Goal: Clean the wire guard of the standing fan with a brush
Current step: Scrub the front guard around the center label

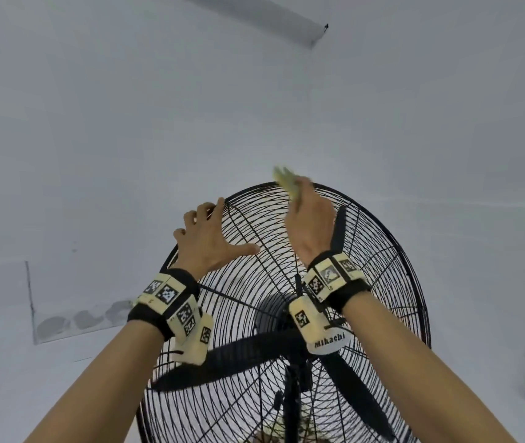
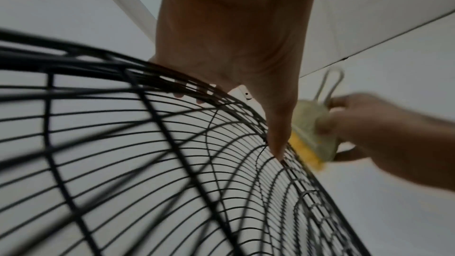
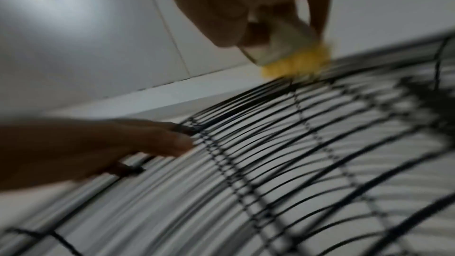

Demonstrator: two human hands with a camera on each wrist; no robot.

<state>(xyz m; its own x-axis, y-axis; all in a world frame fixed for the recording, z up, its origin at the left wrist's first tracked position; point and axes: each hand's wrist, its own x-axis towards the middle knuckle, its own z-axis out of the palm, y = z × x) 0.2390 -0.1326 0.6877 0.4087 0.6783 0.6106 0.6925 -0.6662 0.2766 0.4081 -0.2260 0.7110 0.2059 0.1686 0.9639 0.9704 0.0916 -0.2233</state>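
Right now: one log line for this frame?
phase: brushing | right hand: holds brush, bristles on guard top rim | left hand: fingers hooked on rim

one fan (image 1: 286, 314), one brush (image 2: 312, 133), two hands (image 1: 213, 238)

Left hand: my left hand (image 1: 211, 238), frame centre, fingers spread, tips hooked forward, thumb out.
Right hand: my right hand (image 1: 310, 219), right of centre, fingers curled, pinching.
Forearms: both raised.

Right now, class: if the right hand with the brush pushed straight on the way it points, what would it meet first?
Most likely the wire guard: the brush bristles in the right hand already look to touch its top rim, though blur hides the exact contact.
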